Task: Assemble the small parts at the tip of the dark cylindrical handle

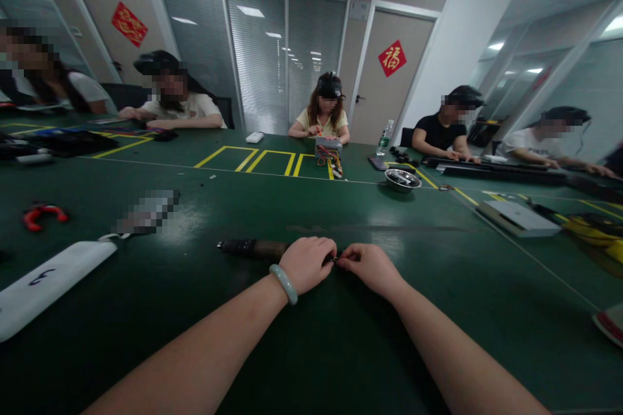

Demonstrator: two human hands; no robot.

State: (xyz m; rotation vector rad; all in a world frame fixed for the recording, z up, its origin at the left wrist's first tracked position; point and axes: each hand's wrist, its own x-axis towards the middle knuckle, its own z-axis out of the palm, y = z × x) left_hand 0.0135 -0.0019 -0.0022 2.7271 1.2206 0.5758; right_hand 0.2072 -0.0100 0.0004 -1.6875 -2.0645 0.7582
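Gripping the right-hand end of a dark cylindrical tool (263, 249) in the curled left hand (307, 266), with narrow tip toward the left, down at the green tabletop (233, 343). Pinching a tiny part (335, 260), too small to identify, in the closed right hand (372, 268), just beside that gripped end. Flanked well to the left by a white bar (63, 279) bearing a black mark and a red curved object (45, 209), and faced farther off toward the right by a metal bowl (403, 180).

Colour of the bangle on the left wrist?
Pale grey-green, one plain band. The bangle shows best in the head view, the only one.
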